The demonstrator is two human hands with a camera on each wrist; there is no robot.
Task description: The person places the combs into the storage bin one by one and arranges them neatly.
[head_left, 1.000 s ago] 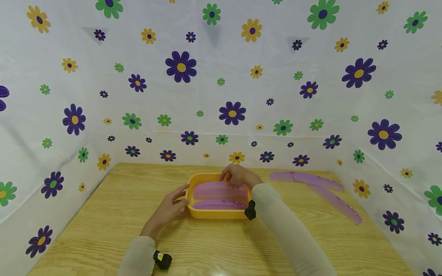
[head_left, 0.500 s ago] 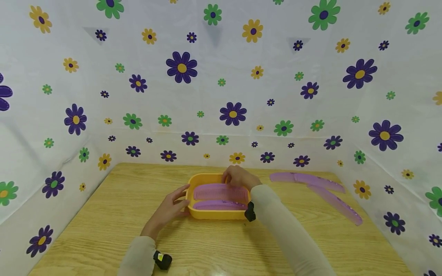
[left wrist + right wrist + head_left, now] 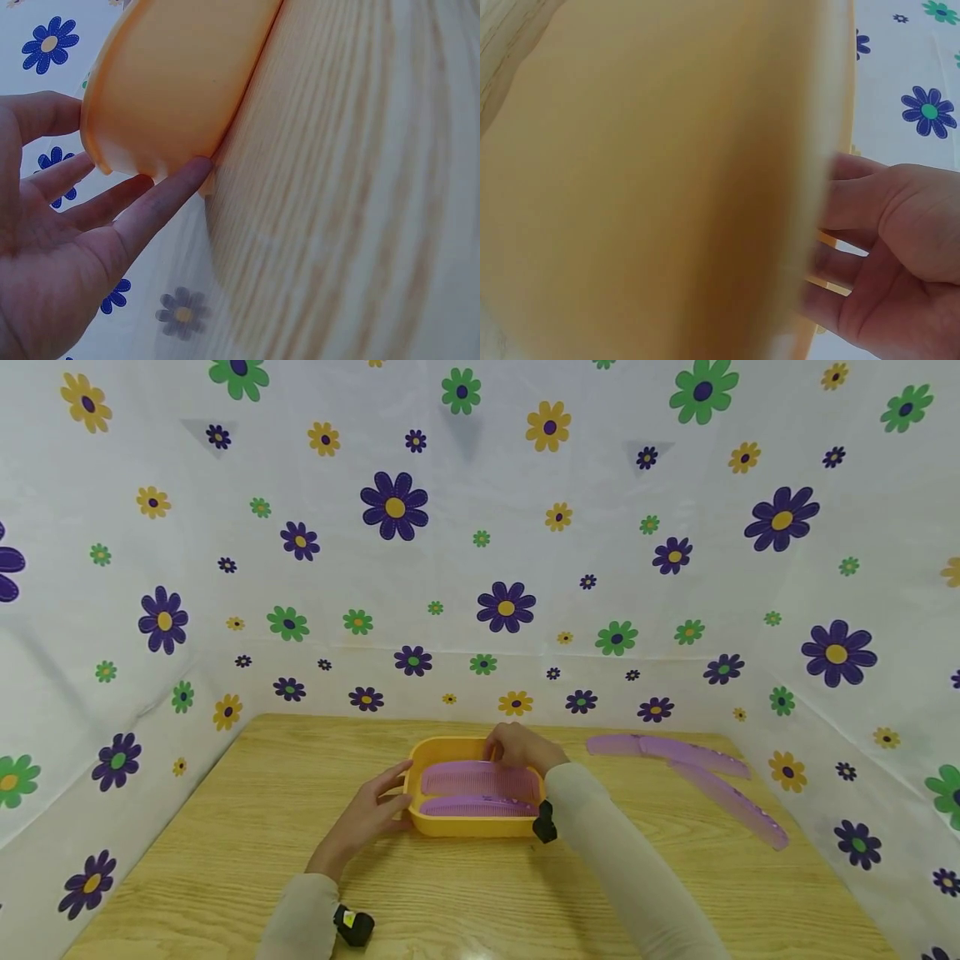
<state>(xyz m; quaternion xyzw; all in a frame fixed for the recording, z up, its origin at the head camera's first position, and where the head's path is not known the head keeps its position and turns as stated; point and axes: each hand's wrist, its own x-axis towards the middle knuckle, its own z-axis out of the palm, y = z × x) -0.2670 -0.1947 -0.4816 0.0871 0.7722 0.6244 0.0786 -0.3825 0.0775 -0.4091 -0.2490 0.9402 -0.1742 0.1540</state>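
A yellow-orange plastic tray (image 3: 480,828) with rounded corners sits on the table, holding two purple combs. The front comb (image 3: 477,807) lies along the near wall, its teeth toward the near side. Behind it is the back comb (image 3: 457,778), its right end partly covered by my right hand (image 3: 521,747). That hand reaches over the tray's right side with curled fingers at the comb's upper edge; the right wrist view hides the fingertips behind the tray wall. My left hand (image 3: 369,814) touches the tray's left end, its outstretched fingers (image 3: 169,202) against the outer wall and rim.
To the right, more purple combs lie on the wooden table (image 3: 420,902): one at the back (image 3: 613,743), one overlapping it (image 3: 693,754), and one slanting forward (image 3: 731,802). White flowered cloth walls (image 3: 480,635) enclose the back and sides.
The back comb has come down slightly into the tray and toward the near side, with my right hand shifting a little right. The left hand and the tray have stayed put.
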